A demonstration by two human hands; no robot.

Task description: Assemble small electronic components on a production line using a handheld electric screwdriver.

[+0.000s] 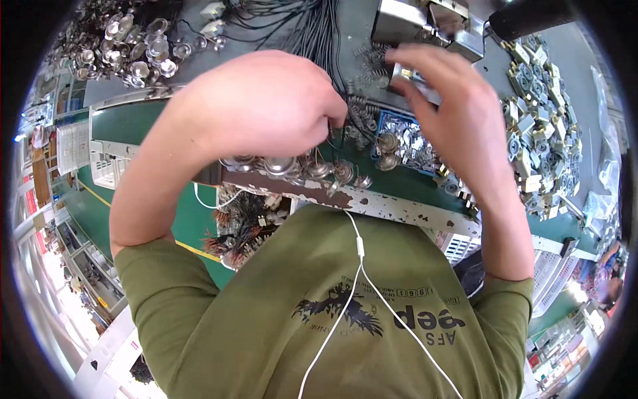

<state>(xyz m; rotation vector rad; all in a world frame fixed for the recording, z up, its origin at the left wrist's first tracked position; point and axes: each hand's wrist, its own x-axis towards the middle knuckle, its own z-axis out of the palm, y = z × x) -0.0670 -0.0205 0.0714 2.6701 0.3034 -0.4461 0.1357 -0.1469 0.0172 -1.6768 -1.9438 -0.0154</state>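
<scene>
My left hand (279, 103) is closed above the near side of the bench, its fingers curled down beside thin black wires (309, 30). Whatever its fingertips pinch is hidden behind the hand. My right hand (458, 100) reaches over a blue tray (379, 126) of small shiny metal parts, thumb and fingers apart. A small pale and brassy part shows in the gap between them; whether they touch it I cannot tell. Loose coil springs (365, 66) lie between my hands. Round metal cup-shaped parts (342, 171) on wires sit along the bench edge in front of me.
A heap of round metal cups (136, 50) is at the far left. Boxy metal fixtures (425, 23) stand beyond my right hand. Many block-shaped parts (538, 126) pile up at the right. A chipped bench rail (392, 206) runs before my body, with a white earphone cord (359, 246) hanging.
</scene>
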